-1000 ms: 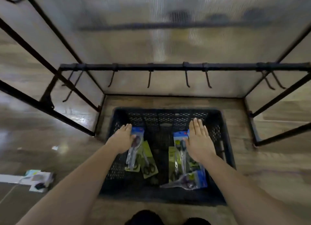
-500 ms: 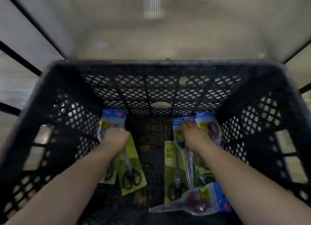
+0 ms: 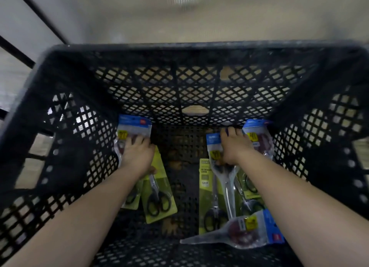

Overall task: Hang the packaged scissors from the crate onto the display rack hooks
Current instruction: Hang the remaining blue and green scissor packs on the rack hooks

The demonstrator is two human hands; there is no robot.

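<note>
Now pickup step. Left hand (image 3: 137, 156) lies over left scissors pack (image 3: 133, 127) by left wall of crate (image 3: 179, 83); right hand (image 3: 233, 147) over right scissors pack (image 3: 213, 141) near crate's far wall. Pinch closed or not: cannot tell. Next: secure grips, lift packs clear of crate.

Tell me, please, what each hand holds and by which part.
Left hand on the left blue pack, right hand on the centre blue pack, both near the top; grips unclear.
</note>
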